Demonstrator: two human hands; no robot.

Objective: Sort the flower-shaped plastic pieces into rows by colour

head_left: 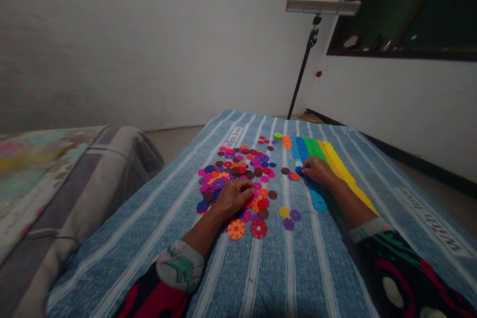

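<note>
A heap of small flower-shaped plastic discs [238, 171] in purple, pink, red, orange and brown lies on a blue striped cloth [283, 268]. My left hand [233, 196] rests on the near edge of the heap, fingers curled onto the discs. My right hand [316, 169] lies on rows of discs sorted by colour: blue [318, 198], green [315, 148] and yellow [341, 166]. Its fingertips pinch close to an orange disc [294, 176]; whether it grips a disc is unclear. An orange disc [236, 229] and a red disc [258, 228] lie nearest to me.
A folded grey blanket [93, 179] and a patterned cover [33, 164] lie at the left. A black light stand [303, 64] rises by the white wall behind the cloth. A dark window [406, 10] is at the upper right.
</note>
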